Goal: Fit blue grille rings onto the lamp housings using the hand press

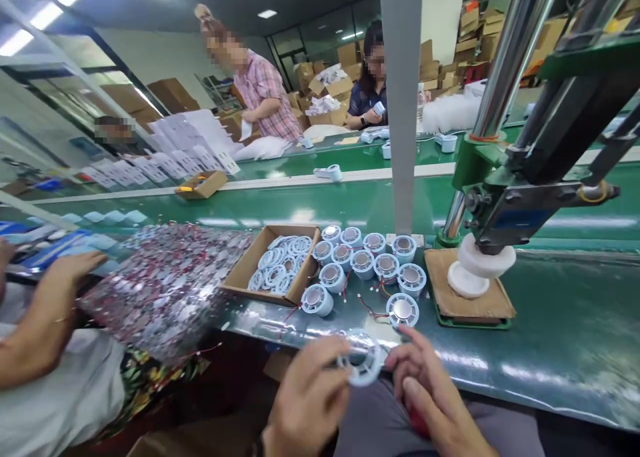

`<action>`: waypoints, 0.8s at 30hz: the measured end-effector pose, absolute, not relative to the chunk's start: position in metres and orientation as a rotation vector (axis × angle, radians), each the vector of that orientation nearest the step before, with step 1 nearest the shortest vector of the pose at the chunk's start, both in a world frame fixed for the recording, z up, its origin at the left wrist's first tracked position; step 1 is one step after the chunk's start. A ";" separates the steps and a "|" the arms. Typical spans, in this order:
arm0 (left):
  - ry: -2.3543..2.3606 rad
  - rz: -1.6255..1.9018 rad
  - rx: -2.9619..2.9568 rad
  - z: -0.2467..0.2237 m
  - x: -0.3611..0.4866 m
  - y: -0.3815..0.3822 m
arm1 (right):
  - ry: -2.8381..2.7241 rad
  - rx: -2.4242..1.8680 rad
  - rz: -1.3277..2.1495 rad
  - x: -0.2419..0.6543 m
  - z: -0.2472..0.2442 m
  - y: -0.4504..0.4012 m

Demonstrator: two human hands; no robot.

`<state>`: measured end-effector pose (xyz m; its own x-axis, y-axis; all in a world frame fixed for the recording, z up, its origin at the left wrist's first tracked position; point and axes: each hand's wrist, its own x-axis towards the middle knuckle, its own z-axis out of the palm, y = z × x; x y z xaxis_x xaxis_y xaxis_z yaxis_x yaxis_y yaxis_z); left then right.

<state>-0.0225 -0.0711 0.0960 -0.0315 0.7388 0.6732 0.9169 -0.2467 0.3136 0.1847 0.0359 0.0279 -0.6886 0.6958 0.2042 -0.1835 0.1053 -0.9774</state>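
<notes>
Evidently busy with a pale blue ring, pinched between thumb and fingers of the left hand and held tilted by the near edge of the green table; narrow in that grip, with the far side of the ring clear of the fingers; reaching forward alongside with the right hand, index finger stretched out to the near rim of the closest blue cup, touching or just short of it, impossible to tell which; bent at the other fingers of that hand, just beside the ring, so cannot tell about any hold inside the curl.

Set out beyond, more blue cups with silver discs facing up, in loose rows, thin wires trailing between; left of these, a cardboard box with more rings overlapping inside; farther left, a shiny heap of small parts, near a co-worker's arm; to the right of the cups, a press with a white pad above a white dish.

Judging by the pose, in the step of handling one ring beside one cup, ring and cup apart; calling next, by the look of it, for a light, steady pinch, a turn of the left wrist to level the ring, and care to leave the wires free.
</notes>
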 end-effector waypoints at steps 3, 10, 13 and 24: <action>-1.788 -1.394 -2.084 0.062 0.031 -0.073 | -1.378 -0.546 2.177 0.192 0.030 0.020; -2.477 -2.491 -1.715 0.042 0.056 -0.076 | -1.265 -0.652 2.231 0.204 0.050 0.023; -2.705 -2.613 -1.726 0.045 0.056 -0.076 | -1.262 -0.632 2.223 0.207 0.055 0.021; -2.788 -2.353 -1.777 0.037 0.056 -0.084 | -1.307 -0.626 2.195 0.213 0.063 0.020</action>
<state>0.0557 -0.0838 0.0375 -0.3006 0.9440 -0.1364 0.0240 0.1505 0.9883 0.2130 0.0203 0.0633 -0.7661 0.6297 -0.1290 -0.1867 -0.4100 -0.8928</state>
